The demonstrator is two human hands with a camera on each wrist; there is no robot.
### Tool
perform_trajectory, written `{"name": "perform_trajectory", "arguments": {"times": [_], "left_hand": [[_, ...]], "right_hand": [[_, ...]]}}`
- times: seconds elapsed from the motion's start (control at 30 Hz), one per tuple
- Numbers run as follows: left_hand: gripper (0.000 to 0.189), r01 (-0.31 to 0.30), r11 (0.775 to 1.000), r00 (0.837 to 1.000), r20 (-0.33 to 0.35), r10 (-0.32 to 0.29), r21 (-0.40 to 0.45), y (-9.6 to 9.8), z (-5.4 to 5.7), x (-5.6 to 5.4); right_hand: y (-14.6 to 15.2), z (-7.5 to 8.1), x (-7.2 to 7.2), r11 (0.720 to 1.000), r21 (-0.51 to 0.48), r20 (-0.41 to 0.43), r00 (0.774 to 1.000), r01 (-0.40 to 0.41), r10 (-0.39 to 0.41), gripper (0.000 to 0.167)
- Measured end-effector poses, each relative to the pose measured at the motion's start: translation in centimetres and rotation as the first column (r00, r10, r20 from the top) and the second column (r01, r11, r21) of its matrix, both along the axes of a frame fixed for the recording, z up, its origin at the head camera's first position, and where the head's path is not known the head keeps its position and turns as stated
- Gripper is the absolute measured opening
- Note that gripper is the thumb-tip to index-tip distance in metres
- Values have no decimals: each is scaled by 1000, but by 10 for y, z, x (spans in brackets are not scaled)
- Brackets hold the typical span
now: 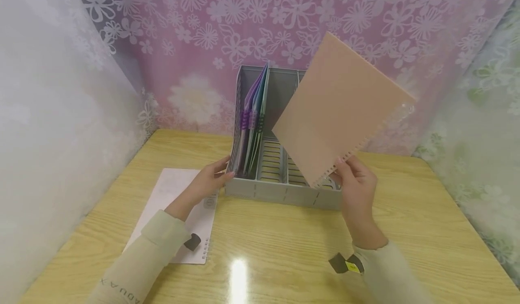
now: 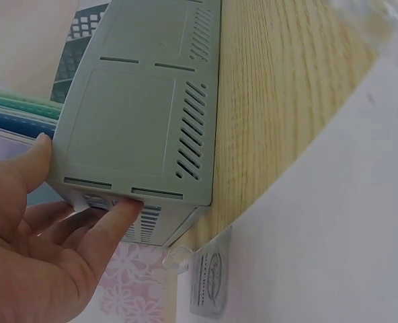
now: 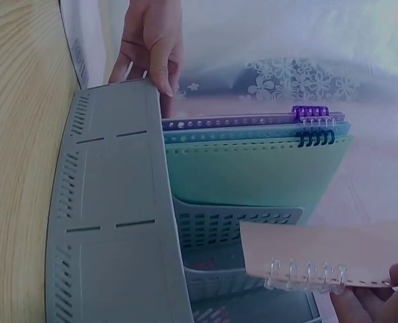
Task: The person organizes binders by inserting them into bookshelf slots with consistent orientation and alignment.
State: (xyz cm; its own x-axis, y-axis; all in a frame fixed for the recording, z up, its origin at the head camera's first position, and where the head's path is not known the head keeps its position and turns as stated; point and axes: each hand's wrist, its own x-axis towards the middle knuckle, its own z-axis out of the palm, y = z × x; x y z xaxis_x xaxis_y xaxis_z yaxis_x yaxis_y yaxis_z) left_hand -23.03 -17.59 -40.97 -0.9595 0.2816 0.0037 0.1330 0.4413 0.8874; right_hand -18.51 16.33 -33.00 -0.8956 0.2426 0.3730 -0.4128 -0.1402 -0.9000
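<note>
My right hand (image 1: 357, 182) pinches a peach ring-bound notebook (image 1: 345, 110) by its punched, spiral edge. The notebook is tilted above the right part of a grey desk file organizer (image 1: 280, 193) and hides some of its compartments. In the right wrist view, clear rings (image 3: 310, 274) line the notebook's edge. My left hand (image 1: 207, 182) grips the organizer's front left corner, with the thumb at the front rim and fingers round the side. Several purple, blue and green ring-bound notebooks (image 1: 253, 110) stand upright in the leftmost compartment.
A pale pink ring-bound notebook (image 1: 178, 191) lies flat on the wooden table (image 1: 260, 241), left of the organizer and partly under my left arm. A pink floral curtain (image 1: 203, 38) hangs behind the table, with pale curtains at both sides.
</note>
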Motion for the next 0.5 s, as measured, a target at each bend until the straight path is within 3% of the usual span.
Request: {"name": "perform_trajectory", "arguments": {"times": [0.5], "left_hand": [[69,35,999,999,29,-36,29,0,2,0]], "right_hand": [[-42,-4,-26,994,109,16,1000,19,-21,28]]}}
